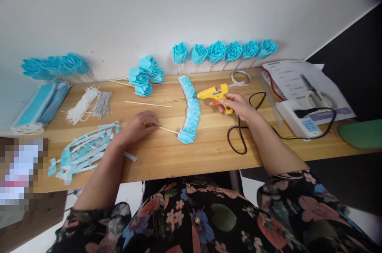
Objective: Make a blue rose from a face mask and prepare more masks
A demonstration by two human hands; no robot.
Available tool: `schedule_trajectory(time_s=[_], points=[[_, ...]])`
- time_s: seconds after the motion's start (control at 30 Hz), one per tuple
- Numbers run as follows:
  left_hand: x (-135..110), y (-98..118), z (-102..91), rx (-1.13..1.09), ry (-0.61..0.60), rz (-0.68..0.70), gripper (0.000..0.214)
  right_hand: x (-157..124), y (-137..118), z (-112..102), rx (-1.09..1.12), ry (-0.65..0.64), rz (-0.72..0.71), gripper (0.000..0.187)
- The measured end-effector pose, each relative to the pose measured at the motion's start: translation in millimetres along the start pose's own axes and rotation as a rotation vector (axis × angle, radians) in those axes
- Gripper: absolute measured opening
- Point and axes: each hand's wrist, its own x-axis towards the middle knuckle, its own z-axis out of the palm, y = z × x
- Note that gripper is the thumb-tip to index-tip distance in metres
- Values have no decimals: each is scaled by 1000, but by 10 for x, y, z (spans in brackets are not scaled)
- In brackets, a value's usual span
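Observation:
A pleated blue strip [192,111] lies in a curve on the wooden table, its near end meeting the tip of a thin wooden stick [169,130]. My left hand [145,123] is closed on that stick, left of the strip. In my right hand [237,106] is a yellow hot glue gun [216,93], its nozzle at the right edge of the strip's upper half. A glue stick pokes out of the gun's back, and its black cord [238,135] loops over the table. Whether the nozzle touches the strip I cannot tell.
Several blue flowers on sticks [217,52] lean along the wall, with more flowers [146,76] left of them. Another stick [148,104], folded masks [41,104], white ear loops [82,104], grey wires [102,104] and cut scraps [83,151] lie left. Scissors [314,94] and a power strip [300,119] are right.

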Motion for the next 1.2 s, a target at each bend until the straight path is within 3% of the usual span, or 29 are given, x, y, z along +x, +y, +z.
schedule_trajectory(time_s=[0.33, 0.57, 1.0, 1.2], points=[[7, 21, -19, 33, -18, 2, 21, 15, 61, 4, -104, 11, -20, 37], [-3, -22, 7, 29, -1, 20, 19, 29, 29, 17, 127, 151, -53, 32], [4, 11, -8, 27, -5, 30, 21, 10, -139, 176, -155, 69, -30, 28], [-1, -5, -3, 29, -12, 36, 20, 31, -82, 142, -68, 112, -37, 29]])
